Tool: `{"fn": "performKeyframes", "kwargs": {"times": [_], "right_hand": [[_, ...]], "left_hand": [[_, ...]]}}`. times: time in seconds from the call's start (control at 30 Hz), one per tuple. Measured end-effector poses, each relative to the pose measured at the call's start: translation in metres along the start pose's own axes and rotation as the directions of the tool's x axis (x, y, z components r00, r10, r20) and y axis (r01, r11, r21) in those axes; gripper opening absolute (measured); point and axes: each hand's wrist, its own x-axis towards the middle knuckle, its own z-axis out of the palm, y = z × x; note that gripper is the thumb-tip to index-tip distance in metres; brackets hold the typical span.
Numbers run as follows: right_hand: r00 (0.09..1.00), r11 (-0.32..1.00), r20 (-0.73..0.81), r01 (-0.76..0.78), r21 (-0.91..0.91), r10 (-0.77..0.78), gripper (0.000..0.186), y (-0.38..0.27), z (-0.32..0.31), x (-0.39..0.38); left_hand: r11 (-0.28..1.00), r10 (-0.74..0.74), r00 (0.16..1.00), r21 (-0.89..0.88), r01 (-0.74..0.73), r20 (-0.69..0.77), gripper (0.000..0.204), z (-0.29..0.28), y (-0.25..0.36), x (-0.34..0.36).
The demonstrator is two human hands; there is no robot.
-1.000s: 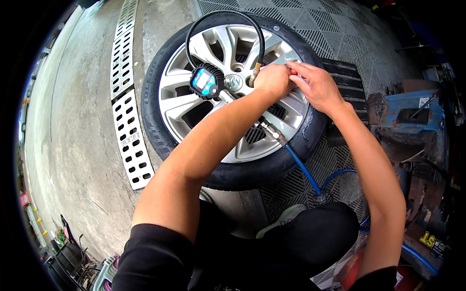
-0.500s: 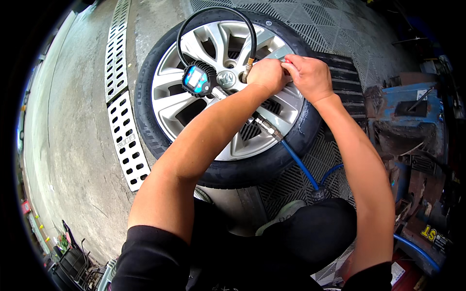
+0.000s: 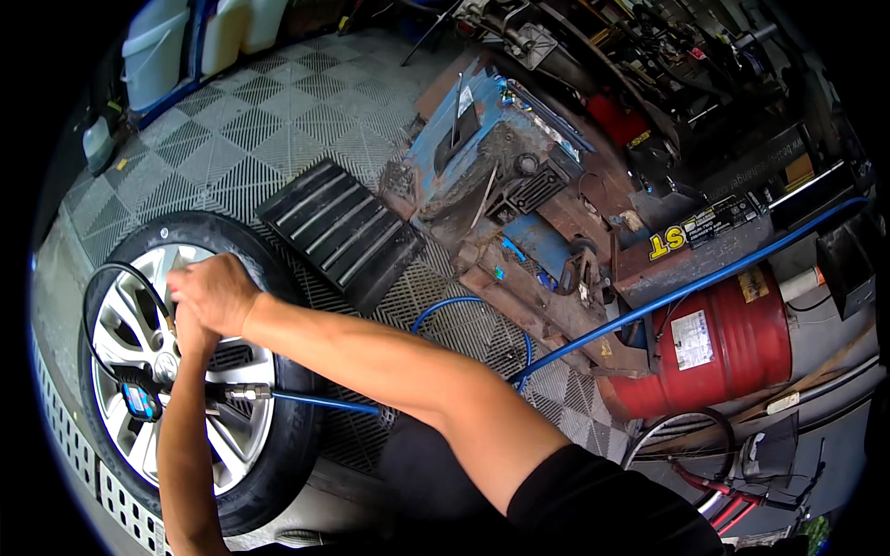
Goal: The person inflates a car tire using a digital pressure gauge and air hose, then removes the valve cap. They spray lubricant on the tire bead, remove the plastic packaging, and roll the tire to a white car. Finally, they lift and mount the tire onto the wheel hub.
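Observation:
A wheel with a black tyre [image 3: 295,454] and a silver alloy rim [image 3: 139,440] lies flat on the floor. Over its spokes, my left hand [image 3: 194,332] and my right hand [image 3: 219,291] meet with fingers closed. A small red bit shows at the fingertips; what it belongs to is hidden. Left of my left wrist, a digital tyre inflator gauge [image 3: 141,398] rests on the rim. Its black hose [image 3: 89,306] loops up and back down beside my hands. A metal coupler [image 3: 248,392] links it to a blue air hose [image 3: 324,402].
A black ribbed pad [image 3: 336,233] lies beyond the tyre, next to a rusty blue machine [image 3: 440,176]. Farther right are a red drum [image 3: 742,324] and a bicycle [image 3: 718,482]. White buckets [image 3: 156,60] stand at the back left. A perforated metal strip [image 3: 130,510] runs along the near left.
My view has swung to the right, so the wheel now sits at the left and the machine and drum have come in. My hands stay together above the rim.

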Motion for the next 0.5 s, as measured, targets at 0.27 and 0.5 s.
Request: {"fn": "performKeyframes", "kwargs": {"times": [0.27,0.5], "right_hand": [[0.816,0.96,-0.513,0.274,-0.065,-0.267,0.028,-0.091,-0.261,-0.052],[0.802,0.614,-0.523,-0.574,-0.542,0.287,0.034,0.127,-0.488,-0.097]], "left_hand": [[0.978,-0.103,0.975,-0.156,0.136,0.199,0.02,-0.06,0.09,-0.014],[0.996,-0.05,0.976,-0.068,0.065,0.211,0.022,-0.066,0.093,-0.008]]}}
